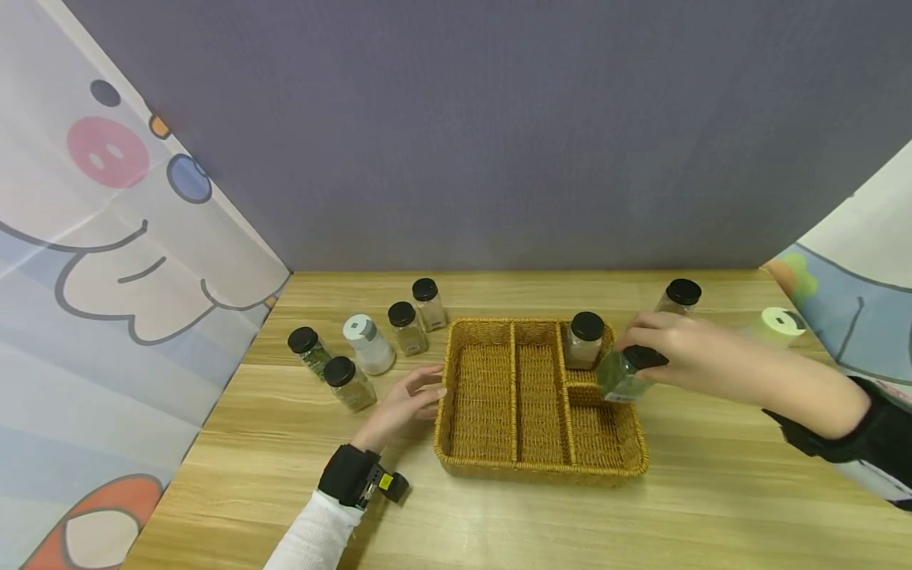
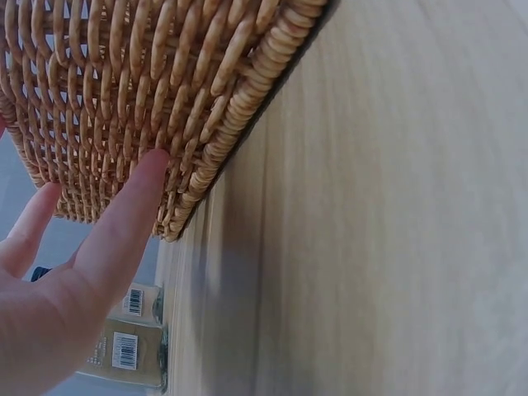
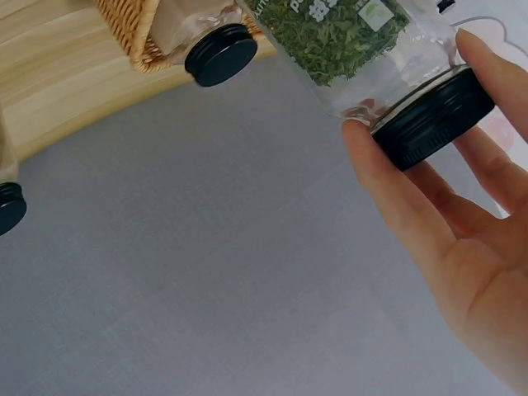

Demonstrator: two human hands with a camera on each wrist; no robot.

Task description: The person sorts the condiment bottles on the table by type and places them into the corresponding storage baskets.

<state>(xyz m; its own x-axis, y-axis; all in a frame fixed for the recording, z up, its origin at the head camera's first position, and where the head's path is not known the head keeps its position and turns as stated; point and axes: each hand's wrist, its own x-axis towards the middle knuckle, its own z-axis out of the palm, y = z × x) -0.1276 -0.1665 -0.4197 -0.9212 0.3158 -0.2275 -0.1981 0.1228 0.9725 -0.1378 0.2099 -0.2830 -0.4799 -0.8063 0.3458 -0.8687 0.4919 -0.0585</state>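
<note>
A woven basket with several compartments lies on the wooden table. My right hand grips a black-capped jar of green herbs, tilted over the basket's right compartments; in the right wrist view the herb jar is pinched at its cap between the fingertips. A pale spice jar stands in the back right compartment. My left hand lies with straight fingers against the basket's left wall; in the left wrist view one fingertip touches the wicker.
Several black-capped spice jars and a white-capped one stand left of the basket. Another jar stands at the back right, with a white roll near the right edge. Fabric walls close three sides.
</note>
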